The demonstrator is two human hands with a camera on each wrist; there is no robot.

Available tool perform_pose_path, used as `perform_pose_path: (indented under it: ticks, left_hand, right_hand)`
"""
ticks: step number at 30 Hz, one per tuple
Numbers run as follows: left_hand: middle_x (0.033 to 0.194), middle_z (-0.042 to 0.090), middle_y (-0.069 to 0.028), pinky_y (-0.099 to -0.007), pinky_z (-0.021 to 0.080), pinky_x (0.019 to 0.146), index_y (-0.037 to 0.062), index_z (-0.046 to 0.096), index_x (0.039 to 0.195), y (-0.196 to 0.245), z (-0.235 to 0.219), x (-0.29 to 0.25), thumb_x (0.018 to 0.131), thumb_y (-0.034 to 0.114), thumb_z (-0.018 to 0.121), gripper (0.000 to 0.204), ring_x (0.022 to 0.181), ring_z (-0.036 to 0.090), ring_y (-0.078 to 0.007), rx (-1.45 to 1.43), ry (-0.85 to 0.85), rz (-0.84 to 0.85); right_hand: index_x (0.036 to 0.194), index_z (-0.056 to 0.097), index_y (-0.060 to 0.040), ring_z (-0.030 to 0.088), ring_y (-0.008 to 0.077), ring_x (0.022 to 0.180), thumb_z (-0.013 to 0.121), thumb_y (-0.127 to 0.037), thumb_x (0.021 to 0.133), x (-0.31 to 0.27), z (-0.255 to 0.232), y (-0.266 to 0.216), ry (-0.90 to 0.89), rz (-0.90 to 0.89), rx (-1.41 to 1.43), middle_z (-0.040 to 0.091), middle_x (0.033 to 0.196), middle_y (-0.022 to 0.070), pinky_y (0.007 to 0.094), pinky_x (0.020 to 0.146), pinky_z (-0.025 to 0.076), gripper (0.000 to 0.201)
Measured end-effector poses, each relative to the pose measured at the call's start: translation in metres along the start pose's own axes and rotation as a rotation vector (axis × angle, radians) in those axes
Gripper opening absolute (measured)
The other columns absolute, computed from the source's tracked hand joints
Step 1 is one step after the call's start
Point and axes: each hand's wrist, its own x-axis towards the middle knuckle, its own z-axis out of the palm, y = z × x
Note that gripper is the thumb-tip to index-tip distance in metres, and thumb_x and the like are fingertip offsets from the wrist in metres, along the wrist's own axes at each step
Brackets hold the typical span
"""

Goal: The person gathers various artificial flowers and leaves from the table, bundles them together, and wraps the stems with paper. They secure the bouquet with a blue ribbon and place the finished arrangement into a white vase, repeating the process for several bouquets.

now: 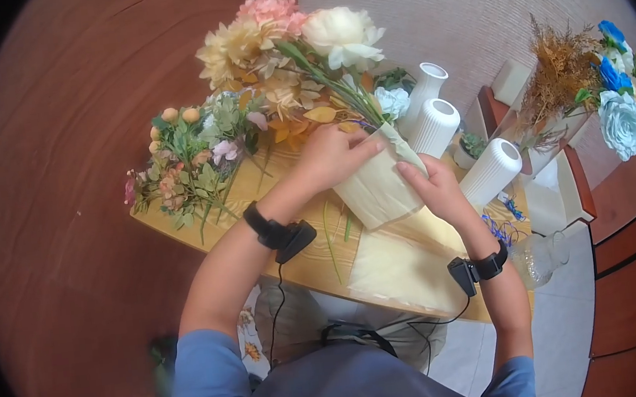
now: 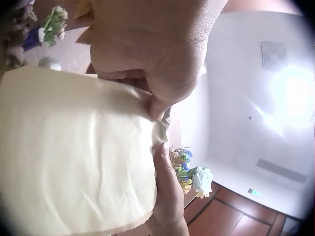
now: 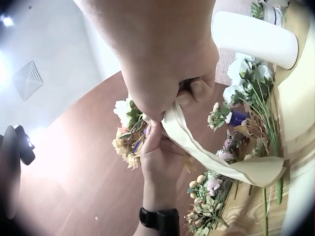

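Fingers of your left hand [image 1: 331,156] and right hand [image 1: 439,189] pinch cream paper [image 1: 381,192] around green stems [image 1: 356,101]. Wrap looks on, seemingly unfastened.

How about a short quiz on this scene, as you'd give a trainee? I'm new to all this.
1. True or false: the left hand and the right hand both hold the cream paper that is around the flower stems.

2. How many tall white vases are on the wooden table?
a) two
b) three
c) five

3. Fill in the color: the person's sleeves are ____.

Key: 1. true; 2. b; 3. blue
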Motion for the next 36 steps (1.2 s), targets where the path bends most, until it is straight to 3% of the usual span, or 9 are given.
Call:
perform_pose_path:
  ticks: [1,3,4,6,9,13,27,32,36]
  left_hand:
    - [0.072,0.066,-0.0123,-0.0308,0.048,0.059,0.0006,0.069,0.078,0.006,-0.008,-0.006,0.082,0.024,0.068,0.024,0.068,0.064,-0.0233,0.007,-0.006,0.003]
    - [0.067,0.06,-0.0106,-0.0336,0.047,0.057,0.0052,0.063,0.069,0.021,-0.022,-0.017,0.08,0.022,0.067,0.02,0.063,0.06,-0.02,0.756,0.04,0.241]
    - [0.067,0.06,-0.0106,-0.0336,0.047,0.057,0.0052,0.063,0.069,0.026,-0.023,-0.017,0.08,0.022,0.067,0.02,0.063,0.06,-0.02,0.757,0.035,0.241]
    - [0.066,0.058,-0.0085,-0.0367,0.048,0.057,0.0051,0.061,0.069,0.035,-0.023,-0.017,0.077,0.018,0.064,0.016,0.063,0.059,-0.0245,0.621,0.25,0.703]
    - [0.064,0.056,-0.0061,-0.0364,0.048,0.057,0.0049,0.058,0.067,0.04,-0.023,0.01,0.077,0.014,0.06,0.014,0.062,0.059,-0.0243,0.642,0.2,1.064]
    - [0.069,0.058,-0.0073,-0.0361,0.049,0.063,0.0055,0.057,0.068,0.03,-0.028,0.013,0.075,0.012,0.058,0.01,0.067,0.061,-0.0255,0.895,-0.182,0.757]
    - [0.069,0.063,-0.0122,-0.0395,0.049,0.057,0.0034,0.059,0.075,0.024,-0.039,0.023,0.08,0.016,0.057,0.014,0.065,0.065,-0.0284,0.887,-0.113,0.856]
    - [0.073,0.063,-0.015,-0.0397,0.048,0.064,0.0009,0.055,0.081,0.025,-0.039,0.025,0.08,0.01,0.052,0.01,0.071,0.062,-0.0321,0.839,-0.282,0.684]
    - [0.077,0.063,-0.0166,-0.0422,0.049,0.065,-0.0003,0.056,0.083,0.033,-0.041,0.024,0.081,0.009,0.051,0.011,0.073,0.062,-0.0347,0.8,-0.362,0.642]
  right_hand:
    - [0.097,0.065,0.0014,0.055,0.0113,0.07,0.06,-0.03,0.093,0.002,0.0,0.001,0.03,-0.043,-0.088,0.063,0.077,0.0054,0.0285,0.066,0.046,0.032]
    - [0.093,0.063,0.0019,0.055,0.0172,0.066,0.06,-0.029,0.093,0.005,-0.003,-0.002,0.035,-0.06,-0.218,0.06,0.073,0.01,0.0319,0.063,0.045,0.031]
    - [0.088,0.062,0.0023,0.055,0.0231,0.062,0.061,-0.028,0.092,0.006,-0.004,-0.005,0.025,-0.078,-0.357,0.058,0.069,0.0145,0.0352,0.061,0.045,0.031]
    - [0.084,0.06,0.0022,0.055,0.0287,0.062,0.061,-0.028,0.091,0.009,-0.002,-0.014,0.015,-0.114,-0.431,0.056,0.067,0.0174,0.0383,0.059,0.044,0.031]
    - [0.08,0.058,0.0013,0.055,0.0364,0.063,0.061,-0.027,0.09,0.012,0.006,-0.018,-0.014,-0.195,-0.544,0.056,0.067,0.0205,0.0429,0.057,0.043,0.03]
    - [0.079,0.058,0.0002,0.055,0.0391,0.063,0.061,-0.027,0.089,0.013,0.01,-0.029,0.003,-0.306,-0.6,0.057,0.066,0.02,0.0455,0.057,0.043,0.029]
    - [0.087,0.058,0.0002,0.057,0.0361,0.065,0.061,-0.032,0.089,0.026,0.009,-0.04,-0.063,-0.176,-0.49,0.058,0.07,0.019,0.0435,0.06,0.044,0.032]
    - [0.093,0.058,-0.0026,0.06,0.0346,0.071,0.069,-0.028,0.083,0.025,0.015,-0.042,0.21,-0.583,-0.791,0.061,0.075,0.0166,0.0433,0.063,0.048,0.03]
    - [0.084,0.054,-0.0022,0.062,0.0329,0.07,0.071,-0.027,0.08,0.022,0.018,-0.038,0.182,-0.497,-0.973,0.062,0.077,0.016,0.0422,0.061,0.049,0.03]
